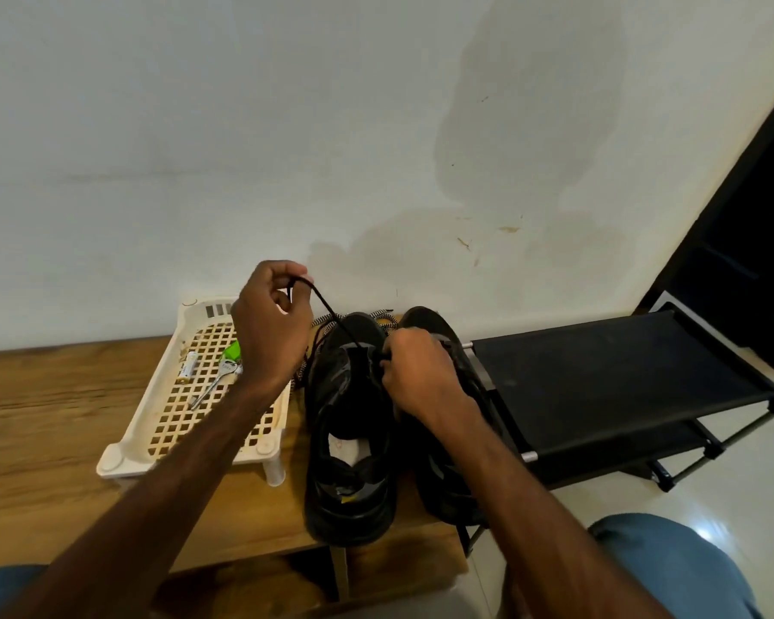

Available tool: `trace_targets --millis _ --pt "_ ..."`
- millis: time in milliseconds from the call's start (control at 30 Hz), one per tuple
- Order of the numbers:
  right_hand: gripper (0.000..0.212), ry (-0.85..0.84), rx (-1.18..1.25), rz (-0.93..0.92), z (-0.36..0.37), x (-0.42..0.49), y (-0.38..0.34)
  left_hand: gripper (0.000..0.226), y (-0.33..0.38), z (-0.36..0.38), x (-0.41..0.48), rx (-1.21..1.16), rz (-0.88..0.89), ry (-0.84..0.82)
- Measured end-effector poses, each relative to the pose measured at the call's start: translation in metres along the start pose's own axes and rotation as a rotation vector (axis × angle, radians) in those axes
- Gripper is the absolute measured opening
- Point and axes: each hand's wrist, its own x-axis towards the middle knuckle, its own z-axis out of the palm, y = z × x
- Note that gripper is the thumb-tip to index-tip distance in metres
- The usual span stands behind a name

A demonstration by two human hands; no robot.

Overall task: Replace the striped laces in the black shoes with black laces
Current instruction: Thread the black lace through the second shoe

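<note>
table (41, 417): brown wood, showing its grain, looking smooth
tray (153, 395): cream plastic, looking hard and a bit dirty
shoes (349, 507): black, shining a little
black lace (327, 306): woven cord, looking matt
striped lace (378, 315): woven cord, looking rough
keys (215, 382): metal, shining
rack (599, 373): black cloth looking matt, metal tubes shining
floor (733, 484): pale tiles, shining glossy
wall (242, 127): paint looking matt and stained

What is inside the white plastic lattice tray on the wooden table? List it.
Inside the white plastic lattice tray: a small white cylinder, maybe a battery, metal keys and a green tag. The left hand and its forearm cover the tray's right part; anything there is hidden.
</note>
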Motion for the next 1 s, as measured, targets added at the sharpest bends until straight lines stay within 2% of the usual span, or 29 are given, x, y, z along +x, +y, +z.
trace_targets --millis 67,133,233,300,400,433,467,500,567,633,700,767,833,900,1000 --pt "0.011 0.017 0.022 0.023 0.004 0.005 0.000 0.008 0.002 -0.003 0.003 0.009 0.018 0.022" --pt "0.016 0.109 0.198 0.031 -0.004 0.008 0.006 0.012 0.002 -0.004 0.007 0.020 -0.014 0.027" --pt "0.014 0.256 0.473 -0.029 -0.029 0.006 0.013 0.012 -0.010 -0.004 0.008 0.071 -0.091 -0.096" --pt "0.015 0.269 0.897 -0.026 -0.046 0.003 0.014 0.010 -0.018 -0.004 0.003 0.122 -0.157 -0.215" --pt "0.012 0.102 1.888 -0.035 -0.069 -0.005 0.018 0.009 -0.027 0.001 -0.005 0.185 -0.230 -0.330" --pt "0.011 0.100 2.006 -0.012 -0.071 -0.008 0.021 0.010 -0.027 0.002 -0.006 0.191 -0.241 -0.350" --pt "0.011 0.122 1.967 0.034 -0.071 -0.010 0.023 0.008 -0.025 0.003 -0.006 0.177 -0.252 -0.353" --pt "0.011 0.157 1.785 0.081 -0.068 -0.010 0.024 0.006 -0.021 0.004 -0.006 0.141 -0.253 -0.343" --pt "0.011 0.212 1.088 0.111 -0.054 -0.008 0.024 0.005 -0.008 0.003 -0.003 0.030 -0.200 -0.308" --pt "0.011 0.165 0.440 0.059 -0.032 -0.004 0.021 0.007 0.009 0.001 0.000 -0.094 -0.122 -0.289" --pt "0.015 0.077 0.186 0.012 -0.015 -0.004 0.011 0.009 0.022 -0.002 0.001 -0.176 -0.070 -0.290" --pt "0.018 0.037 0.144 -0.011 -0.008 -0.003 0.006 0.011 0.027 -0.002 0.000 -0.198 -0.056 -0.299" --pt "0.016 0.066 0.219 -0.004 -0.011 -0.001 0.008 0.009 0.022 -0.002 -0.003 -0.168 -0.070 -0.295" --pt "0.013 0.172 0.491 0.013 -0.023 0.001 0.013 0.008 0.014 -0.001 -0.004 -0.115 -0.109 -0.297" --pt "0.010 0.364 1.145 -0.030 -0.052 0.003 0.015 0.006 -0.003 0.001 -0.005 0.167 -0.092 -0.355"
